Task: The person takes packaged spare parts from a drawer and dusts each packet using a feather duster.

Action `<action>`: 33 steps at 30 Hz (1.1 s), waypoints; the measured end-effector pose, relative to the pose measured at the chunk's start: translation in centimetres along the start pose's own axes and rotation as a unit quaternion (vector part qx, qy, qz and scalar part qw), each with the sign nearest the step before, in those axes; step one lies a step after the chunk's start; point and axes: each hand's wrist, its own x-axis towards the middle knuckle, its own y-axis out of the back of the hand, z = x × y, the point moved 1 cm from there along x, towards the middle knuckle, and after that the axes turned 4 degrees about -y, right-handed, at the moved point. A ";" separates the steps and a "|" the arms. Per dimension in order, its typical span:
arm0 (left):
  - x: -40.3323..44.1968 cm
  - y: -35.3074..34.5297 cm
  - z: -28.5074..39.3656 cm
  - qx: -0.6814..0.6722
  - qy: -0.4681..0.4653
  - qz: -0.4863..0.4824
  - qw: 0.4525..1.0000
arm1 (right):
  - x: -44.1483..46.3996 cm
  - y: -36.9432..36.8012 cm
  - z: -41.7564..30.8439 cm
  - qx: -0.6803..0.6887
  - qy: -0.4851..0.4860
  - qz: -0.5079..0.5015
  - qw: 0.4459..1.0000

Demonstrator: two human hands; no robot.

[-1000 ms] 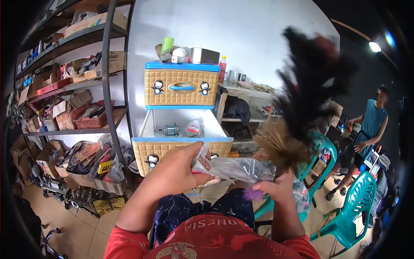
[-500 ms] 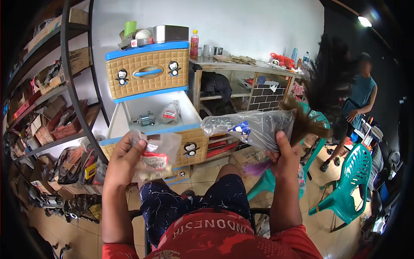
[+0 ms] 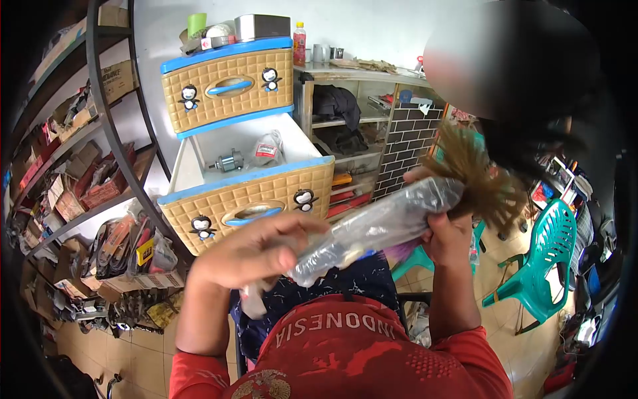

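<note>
Clear bag (image 3: 382, 223): elongated, tilted, above the lap, its upper end beside brown bristles (image 3: 488, 196).
Right hand (image 3: 448, 239): closed on the bag's upper end, thumb on the plastic.
Left hand (image 3: 249, 256): at the bag's lower end, fingers curved; whether they grip it cannot be told.
Translucent packet (image 3: 253, 300): below the left hand, partly hidden.
Open drawer (image 3: 183, 207): beyond the hands, containing a metal cylindrical part (image 3: 228, 161) and a labelled packet (image 3: 268, 150).
Green chair (image 3: 541, 266): right side.
</note>
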 end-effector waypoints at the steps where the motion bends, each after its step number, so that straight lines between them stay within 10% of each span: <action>1: -0.4 -0.9 -0.1 -0.018 0.001 -0.008 1.000 | -0.5 0.5 0.2 -0.014 -0.009 -0.010 1.000; 8: 0.1 -4.6 1.4 -0.137 0.024 -0.046 0.989 | -1.3 1.6 -0.4 -0.089 -0.020 -0.001 0.996; 14: -1.1 -3.5 2.8 -0.008 -0.002 0.182 0.983 | -1.3 6.2 3.0 -0.382 0.063 0.172 0.906; 17: -2.4 -2.8 3.7 0.096 -0.077 0.315 0.941 | -1.5 1.7 -0.6 -0.093 -0.069 0.086 0.990; 22: -4.8 -2.2 6.2 0.033 -0.090 0.360 0.928 | -2.5 0.8 -0.8 -0.191 -0.102 -0.063 0.974; 31: -5.0 -1.6 6.0 -0.197 -0.133 0.228 0.944 | -2.3 2.2 -0.1 -0.660 0.230 -0.101 0.708; 33: -4.5 -2.1 6.1 -0.153 -0.121 0.273 0.942 | -1.6 0.1 -1.5 -0.220 -0.054 -0.124 0.966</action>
